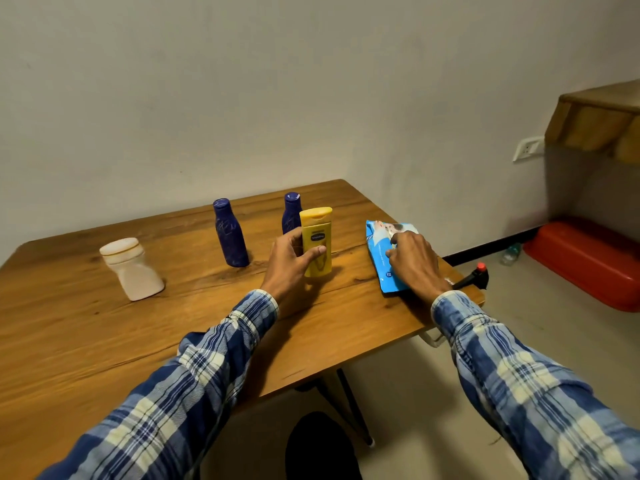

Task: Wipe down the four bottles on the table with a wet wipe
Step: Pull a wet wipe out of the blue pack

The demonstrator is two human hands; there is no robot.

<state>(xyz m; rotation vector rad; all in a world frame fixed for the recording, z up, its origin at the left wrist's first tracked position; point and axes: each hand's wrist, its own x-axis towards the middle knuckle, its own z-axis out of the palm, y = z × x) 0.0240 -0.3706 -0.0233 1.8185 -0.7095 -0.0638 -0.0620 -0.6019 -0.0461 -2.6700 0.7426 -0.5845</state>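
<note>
On the left of the tabletop [104,341], a white bottle [133,271] is seen, then a blue bottle [230,233] and a second blue bottle [292,211]. The yellow bottle [316,240] is held round its middle by the left hand [289,261]; it looks light, hard and slippery. The soft wipe pack [381,261] is touched by the right hand [414,261]; whether a wipe is pinched cannot be told.

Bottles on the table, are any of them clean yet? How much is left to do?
None looks wiped yet; no loose wipe shows. The left hand grips the yellow plastic lotion bottle while the right hand touches the blue wet-wipe pack. Left to do: that one, both dark blue plastic bottles and the white squat bottle.
</note>
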